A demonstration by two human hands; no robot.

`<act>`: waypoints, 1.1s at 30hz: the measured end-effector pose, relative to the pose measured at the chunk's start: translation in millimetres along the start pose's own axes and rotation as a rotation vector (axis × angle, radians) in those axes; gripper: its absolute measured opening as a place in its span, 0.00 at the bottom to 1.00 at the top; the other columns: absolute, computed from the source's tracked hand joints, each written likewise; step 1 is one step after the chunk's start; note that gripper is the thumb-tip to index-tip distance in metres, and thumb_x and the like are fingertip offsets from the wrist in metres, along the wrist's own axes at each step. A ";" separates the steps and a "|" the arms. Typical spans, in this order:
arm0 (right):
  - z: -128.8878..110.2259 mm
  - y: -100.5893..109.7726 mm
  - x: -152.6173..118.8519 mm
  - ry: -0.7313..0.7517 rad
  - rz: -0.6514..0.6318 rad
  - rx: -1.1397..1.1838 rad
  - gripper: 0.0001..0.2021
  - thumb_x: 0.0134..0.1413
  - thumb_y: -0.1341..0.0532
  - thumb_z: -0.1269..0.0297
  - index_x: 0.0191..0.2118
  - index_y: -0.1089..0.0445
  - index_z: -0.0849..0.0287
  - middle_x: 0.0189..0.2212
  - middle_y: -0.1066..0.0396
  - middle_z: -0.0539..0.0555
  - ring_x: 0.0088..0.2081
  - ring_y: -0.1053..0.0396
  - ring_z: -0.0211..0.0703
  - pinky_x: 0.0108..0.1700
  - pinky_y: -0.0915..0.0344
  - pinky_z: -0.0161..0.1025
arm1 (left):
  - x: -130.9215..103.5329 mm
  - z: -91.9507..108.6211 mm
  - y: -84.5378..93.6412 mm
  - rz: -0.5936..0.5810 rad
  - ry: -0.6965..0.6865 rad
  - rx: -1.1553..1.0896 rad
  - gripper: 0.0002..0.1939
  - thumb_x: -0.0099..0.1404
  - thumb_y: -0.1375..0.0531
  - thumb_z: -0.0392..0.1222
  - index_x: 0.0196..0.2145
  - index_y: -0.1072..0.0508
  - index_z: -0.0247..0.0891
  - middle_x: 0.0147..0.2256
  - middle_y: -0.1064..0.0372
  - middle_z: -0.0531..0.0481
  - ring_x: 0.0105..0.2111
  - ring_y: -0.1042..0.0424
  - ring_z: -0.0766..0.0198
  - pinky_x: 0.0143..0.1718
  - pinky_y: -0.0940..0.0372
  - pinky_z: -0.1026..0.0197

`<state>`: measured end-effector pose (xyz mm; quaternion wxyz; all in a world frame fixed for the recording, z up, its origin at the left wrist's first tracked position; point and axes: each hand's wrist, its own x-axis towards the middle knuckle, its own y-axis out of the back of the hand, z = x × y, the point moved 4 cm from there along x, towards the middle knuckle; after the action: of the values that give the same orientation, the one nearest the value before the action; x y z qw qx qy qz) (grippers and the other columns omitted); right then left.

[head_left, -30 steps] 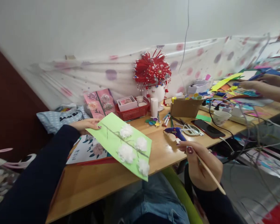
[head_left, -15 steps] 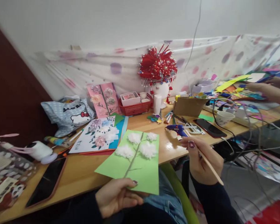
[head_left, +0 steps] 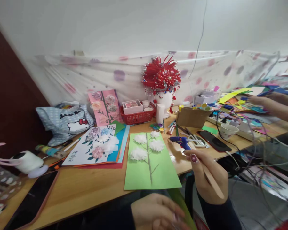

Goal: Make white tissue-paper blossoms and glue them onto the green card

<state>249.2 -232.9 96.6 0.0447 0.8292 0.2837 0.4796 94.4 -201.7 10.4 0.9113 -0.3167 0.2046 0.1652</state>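
Note:
On the table's front edge lies a light green sheet of paper (head_left: pixel 136 177), with a grey painted stem and several fluffy white flowers (head_left: pixel 138 154). My right hand (head_left: pixel 210 174), right of the sheet, is closed round a pale wooden stick (head_left: pixel 212 182) like a brush handle; its working tip is hard to make out. Below the sheet, off the paper, my left hand (head_left: pixel 156 210) is curled and smeared by motion, so its grip is unclear. Just beyond my right hand rests a blue glue gun (head_left: pixel 180 141).
Left are a flower picture on white paper (head_left: pixel 79 150), a phone (head_left: pixel 33 198) and a cloth bag (head_left: pixel 64 123). Behind stand a red basket (head_left: pixel 138 118) and a red beaded headdress (head_left: pixel 162 75). Right are another phone (head_left: pixel 214 140), a paper cup (head_left: pixel 228 131), cables and another person's hands (head_left: pixel 261 102).
My left hand has let go of the green sheet and moved down and right. The sheet, held tilted before, now lies flatter and turned on the table. My right hand still holds the stick.

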 end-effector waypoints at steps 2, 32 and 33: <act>11.8 -8.3 1.6 -0.068 -0.105 -0.036 0.10 0.57 0.46 0.60 0.38 0.30 0.58 0.32 0.27 0.54 0.34 0.29 0.42 0.38 0.35 0.37 | -18.1 8.0 8.3 0.049 -0.122 0.518 0.14 0.55 0.39 0.42 0.38 0.27 0.32 0.37 0.26 0.42 0.38 0.27 0.58 0.45 0.35 0.53; 56.1 -80.9 -27.4 -0.198 -0.542 0.148 0.14 0.57 0.51 0.57 0.40 0.35 0.59 0.40 0.28 0.60 0.44 0.31 0.47 0.47 0.37 0.44 | 6.3 11.8 52.8 1.186 -0.357 2.125 0.22 0.61 0.46 0.32 0.52 0.32 0.46 0.48 0.32 0.32 0.46 0.30 0.45 0.40 0.31 0.48; 56.8 -80.8 -27.1 -0.200 -0.536 0.150 0.14 0.57 0.50 0.57 0.40 0.35 0.59 0.40 0.28 0.60 0.44 0.31 0.47 0.47 0.37 0.44 | 7.6 18.1 52.8 1.164 -0.316 2.112 0.22 0.62 0.47 0.32 0.52 0.32 0.46 0.48 0.32 0.31 0.47 0.30 0.45 0.41 0.32 0.48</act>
<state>251.0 -168.1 17.3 0.1360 0.7689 0.5214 0.3441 83.0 -149.3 -7.1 0.5253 0.7441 0.2368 0.3382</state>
